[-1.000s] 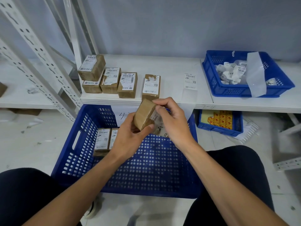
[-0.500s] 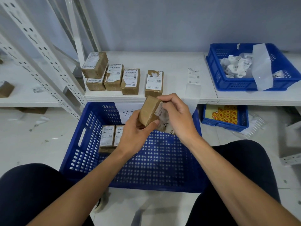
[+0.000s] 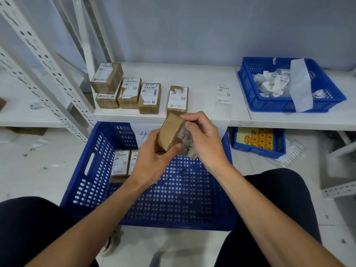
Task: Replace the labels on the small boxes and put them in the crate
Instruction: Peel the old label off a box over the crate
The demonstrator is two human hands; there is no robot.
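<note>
One small box (image 3: pixel 169 133) held in two hands above the blue crate (image 3: pixel 100 170).
The left hand (image 3: pixel 152 162) grasps the small box from below with curled fingers (image 3: pixel 172 150); the right hand (image 3: pixel 206 145) pinches its labelled face. Two labelled boxes (image 3: pixel 120 163) lie in the crate, five boxes (image 3: pixel 149 97) sit on the shelf (image 3: pixel 192 78), and one loose label (image 3: pixel 224 93) lies beside them.

Head camera, close, facing forward-down over crate (image 3: pixel 100 182).

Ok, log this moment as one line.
step: relabel | left hand: holds small box over crate | right hand: pinches its label | crate: two boxes visible inside | shelf: five boxes waiting
</note>
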